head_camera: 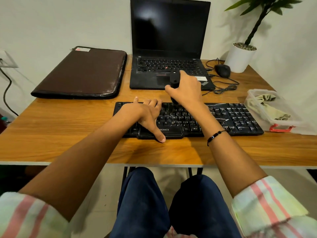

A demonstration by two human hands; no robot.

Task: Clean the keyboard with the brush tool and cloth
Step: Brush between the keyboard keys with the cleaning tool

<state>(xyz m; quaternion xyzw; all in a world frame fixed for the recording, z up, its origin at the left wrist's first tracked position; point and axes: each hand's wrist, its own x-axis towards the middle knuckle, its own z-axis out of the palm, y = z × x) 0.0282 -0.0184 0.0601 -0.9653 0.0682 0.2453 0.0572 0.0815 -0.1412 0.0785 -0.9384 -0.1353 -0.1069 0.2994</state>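
Note:
A black keyboard [236, 117] lies across the wooden desk [68, 127], its right half speckled with white dust. My left hand [145, 112] rests flat on the keyboard's left part, fingers straight and thumb at the front edge. My right hand [187, 90] grips the black brush tool [174, 79] upright, with its lower end down on the keyboard's top rows near the middle. A pale cloth [267, 107] lies crumpled in a clear plastic box [283, 125] to the right of the keyboard.
An open black laptop [169, 40] stands behind the keyboard. A brown laptop sleeve [82, 74] lies at the back left. A black mouse [222, 70] with its coiled cable and a white plant pot [240, 57] sit at the back right.

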